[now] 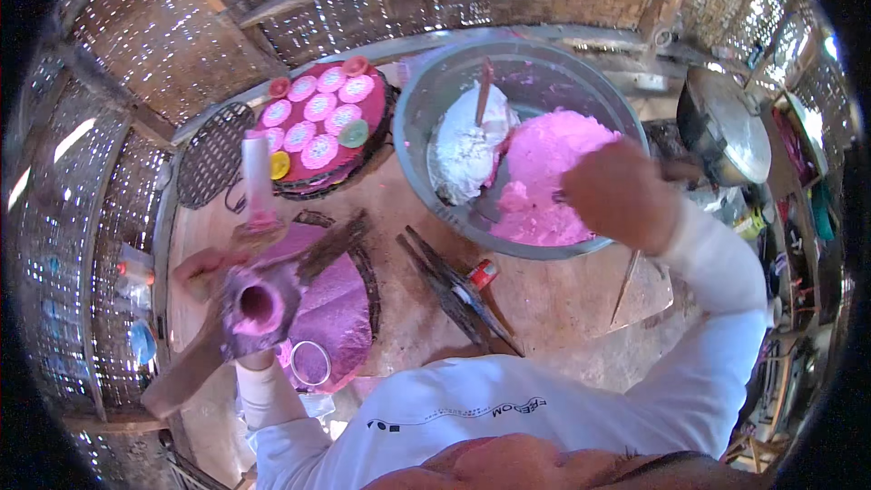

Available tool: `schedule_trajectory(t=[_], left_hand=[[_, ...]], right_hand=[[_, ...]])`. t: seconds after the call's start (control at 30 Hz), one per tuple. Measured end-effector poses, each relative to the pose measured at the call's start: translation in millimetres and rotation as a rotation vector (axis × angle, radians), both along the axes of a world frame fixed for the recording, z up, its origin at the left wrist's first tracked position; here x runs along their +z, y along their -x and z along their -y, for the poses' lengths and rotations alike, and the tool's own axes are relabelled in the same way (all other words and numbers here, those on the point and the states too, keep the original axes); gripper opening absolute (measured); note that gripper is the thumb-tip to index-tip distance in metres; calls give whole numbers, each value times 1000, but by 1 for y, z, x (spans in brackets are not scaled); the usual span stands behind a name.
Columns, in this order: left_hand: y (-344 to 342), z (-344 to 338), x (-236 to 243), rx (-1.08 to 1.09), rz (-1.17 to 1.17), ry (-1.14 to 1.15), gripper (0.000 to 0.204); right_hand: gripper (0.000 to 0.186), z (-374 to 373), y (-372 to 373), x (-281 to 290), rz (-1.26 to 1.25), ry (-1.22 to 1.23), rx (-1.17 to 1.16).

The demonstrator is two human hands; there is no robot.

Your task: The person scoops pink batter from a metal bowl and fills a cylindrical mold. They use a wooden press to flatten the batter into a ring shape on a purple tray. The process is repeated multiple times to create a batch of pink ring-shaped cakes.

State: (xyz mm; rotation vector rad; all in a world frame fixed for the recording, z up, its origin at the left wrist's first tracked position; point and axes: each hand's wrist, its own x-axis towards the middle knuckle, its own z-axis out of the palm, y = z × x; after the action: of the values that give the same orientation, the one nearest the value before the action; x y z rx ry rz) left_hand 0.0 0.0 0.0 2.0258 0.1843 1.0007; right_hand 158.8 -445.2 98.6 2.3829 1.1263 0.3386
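Note:
My left hand (198,274) is closed around a wooden dough press (288,283) stained pink, with a round hole facing up. The press's pale, pink-tipped plunger (259,172) stands up beyond the hole. Underneath lies a round tray covered in pink sheeting (340,308), with a thin white ring (311,363) on it. At the basin's right side, my right hand (621,195) is curled into the pink dough (549,163), its fingertips partly hidden. A wide grey basin (408,141) holds this dough beside a white floury mass (467,150), where a brown stick (484,95) stands.
A round pink-covered tray (367,141) carries several patterned pink discs and coloured rings at the back left, beside a dark woven tray (213,159). Dark wooden sticks (445,290) and a small red can (482,274) lie mid-table. A large metal pot (726,127) stands far right.

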Motion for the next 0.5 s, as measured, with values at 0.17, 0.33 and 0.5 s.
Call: schedule_trajectory(t=[0.17, 0.33, 0.5], left_hand=[[-3, 45, 2, -131, -180, -170, 44], [-7, 90, 70, -82, 96, -480, 43], [22, 81, 88, -2, 95, -621, 39]], right_hand=[[16, -6, 70, 80, -262, -519, 9], [20, -46, 115, 74, -452, -736, 119], [19, -110, 132, 62, -118, -626, 258]])
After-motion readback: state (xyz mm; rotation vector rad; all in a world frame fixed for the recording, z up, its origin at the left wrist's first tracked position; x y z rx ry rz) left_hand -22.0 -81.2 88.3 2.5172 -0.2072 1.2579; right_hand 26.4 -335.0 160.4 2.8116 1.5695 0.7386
